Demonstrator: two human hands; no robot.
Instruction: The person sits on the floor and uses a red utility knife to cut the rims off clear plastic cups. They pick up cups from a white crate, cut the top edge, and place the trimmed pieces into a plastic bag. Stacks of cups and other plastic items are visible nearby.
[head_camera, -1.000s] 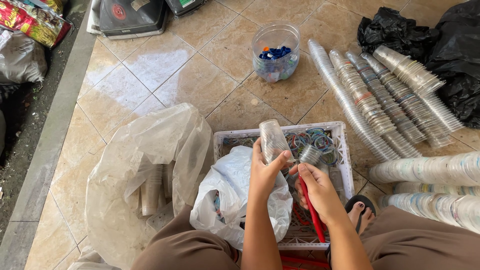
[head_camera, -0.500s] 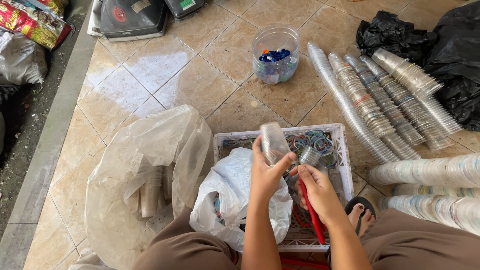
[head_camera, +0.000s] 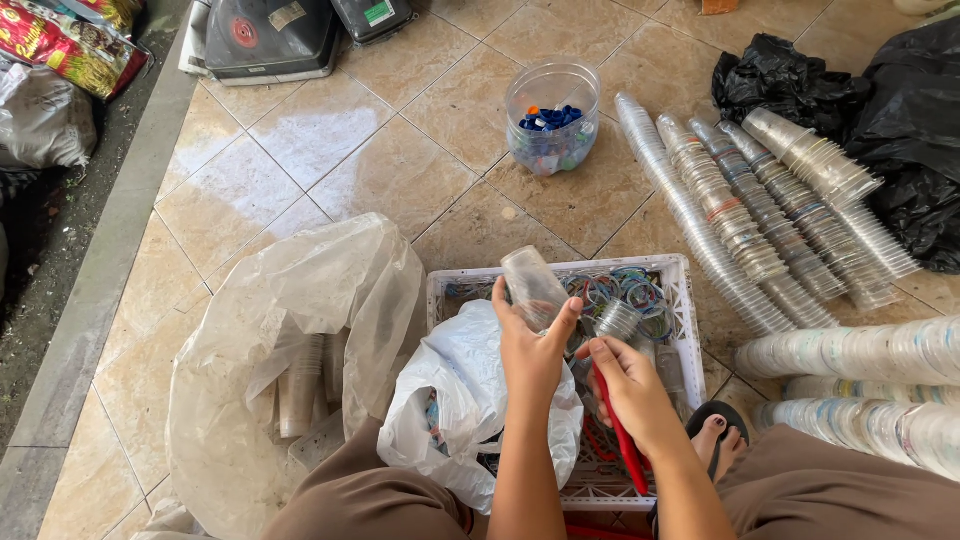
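Note:
My left hand (head_camera: 530, 350) grips a clear plastic cup (head_camera: 530, 283), held tilted over a white plastic crate (head_camera: 684, 312). My right hand (head_camera: 630, 390) holds a red-handled tool (head_camera: 622, 440) and touches a second clear cup (head_camera: 617, 320) just right of the first. Inside the crate lie several coloured plastic rings (head_camera: 625, 290) and a white plastic bag (head_camera: 465, 400). My knees frame the crate's near side.
A big clear bag (head_camera: 290, 340) with stacked cups lies at the left. Long rows of nested clear cups (head_camera: 750, 220) lie at the right, beside black bags (head_camera: 880, 110). A clear jar of blue caps (head_camera: 552, 120) stands ahead. My sandalled foot (head_camera: 718, 435) is beside the crate.
Both hands have stayed over the crate; the cup in my left hand has tipped slightly. Little else differs.

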